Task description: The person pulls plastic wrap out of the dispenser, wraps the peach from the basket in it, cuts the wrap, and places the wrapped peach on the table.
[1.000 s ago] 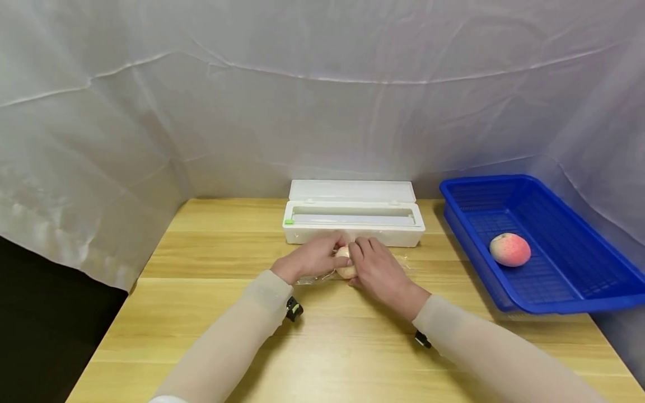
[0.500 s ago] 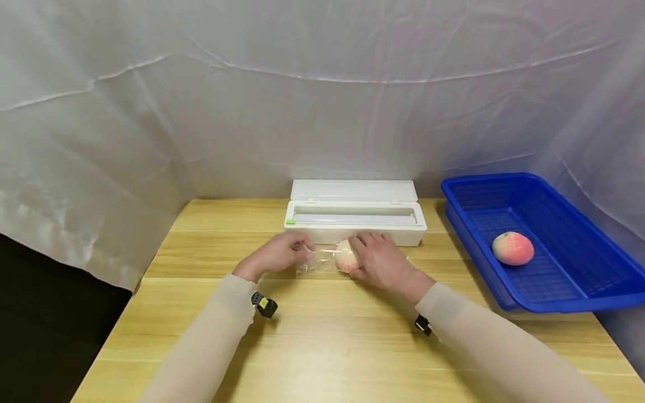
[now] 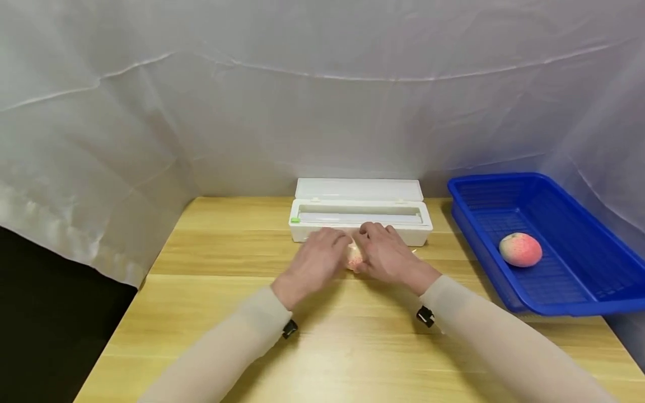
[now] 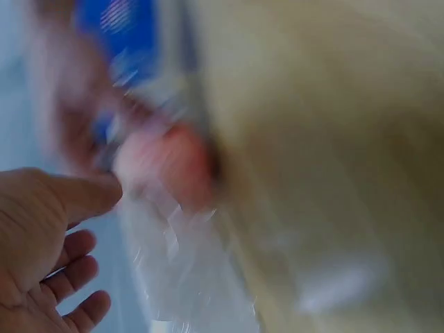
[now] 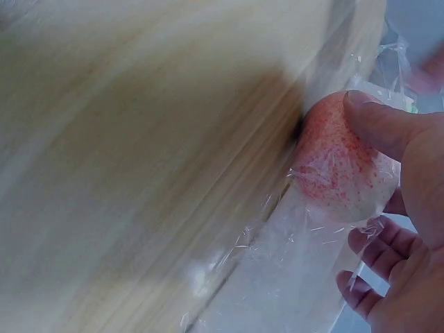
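Observation:
A pink-and-cream peach [image 3: 355, 257] sits on the wooden table between my two hands, partly hidden by them in the head view. My right hand [image 3: 388, 254] holds it, thumb pressed on its pink side and fingers around the far side, as the right wrist view shows. Clear cling film [image 5: 277, 257] lies against the peach and spreads out from both sides of it. My left hand [image 3: 317, 257] is beside the peach; in the left wrist view its thumb and fingers stand apart with nothing gripped, the thumb tip overlapping the peach's edge.
Just behind my hands stands a white cling film box [image 3: 302, 230], lid raised, with a roll inside and a green slider at its left end. To the right, a blue plastic basket [image 3: 478, 246] holds another peach [image 3: 520, 249]. Grey cloth hangs behind.
My left hand first drew leftward from the peach, stretching the film out, then came back to the peach. My right hand has stayed on the peach.

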`<move>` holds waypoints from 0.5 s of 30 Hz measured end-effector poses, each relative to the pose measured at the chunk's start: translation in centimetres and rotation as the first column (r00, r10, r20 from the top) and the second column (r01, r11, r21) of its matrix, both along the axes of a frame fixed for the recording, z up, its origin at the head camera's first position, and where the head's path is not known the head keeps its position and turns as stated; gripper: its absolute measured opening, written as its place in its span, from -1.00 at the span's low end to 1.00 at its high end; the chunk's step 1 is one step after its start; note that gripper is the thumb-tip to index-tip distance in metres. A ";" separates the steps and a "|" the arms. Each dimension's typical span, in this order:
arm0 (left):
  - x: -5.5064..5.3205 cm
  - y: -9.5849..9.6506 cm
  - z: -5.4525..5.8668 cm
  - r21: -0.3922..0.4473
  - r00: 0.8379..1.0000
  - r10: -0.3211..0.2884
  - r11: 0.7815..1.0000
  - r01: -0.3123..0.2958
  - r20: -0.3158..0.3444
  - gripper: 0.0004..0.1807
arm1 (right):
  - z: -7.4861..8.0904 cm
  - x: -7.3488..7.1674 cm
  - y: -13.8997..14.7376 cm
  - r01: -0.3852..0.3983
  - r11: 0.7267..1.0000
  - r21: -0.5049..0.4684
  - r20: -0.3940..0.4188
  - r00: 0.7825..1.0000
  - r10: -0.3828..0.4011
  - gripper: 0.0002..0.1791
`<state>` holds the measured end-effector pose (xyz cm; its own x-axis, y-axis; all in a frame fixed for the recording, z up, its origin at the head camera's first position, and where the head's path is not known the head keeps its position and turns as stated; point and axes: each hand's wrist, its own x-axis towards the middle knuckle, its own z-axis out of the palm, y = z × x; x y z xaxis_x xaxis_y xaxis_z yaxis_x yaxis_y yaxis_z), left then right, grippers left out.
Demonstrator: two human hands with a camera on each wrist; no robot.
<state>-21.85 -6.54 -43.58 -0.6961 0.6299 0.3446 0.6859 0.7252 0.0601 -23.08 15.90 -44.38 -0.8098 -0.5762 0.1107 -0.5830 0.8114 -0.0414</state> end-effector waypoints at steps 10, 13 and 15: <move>-1.7 2.0 -1.7 -0.127 0.999 0.024 0.992 -0.019 0.034 -0.23 | -1.3 0.4 0.4 -0.032 0.990 -0.138 -0.152 0.988 0.011 -0.22; -2.2 1.9 -1.3 -0.120 0.996 0.014 0.993 -0.003 0.090 -0.31 | -1.7 0.4 0.5 -0.019 0.991 -0.135 -0.158 0.987 -0.003 -0.19; -2.5 1.8 -1.0 -0.120 0.990 0.009 0.993 0.008 0.139 -0.33 | -1.8 0.5 0.5 -0.010 0.992 -0.124 -0.162 0.987 -0.010 -0.16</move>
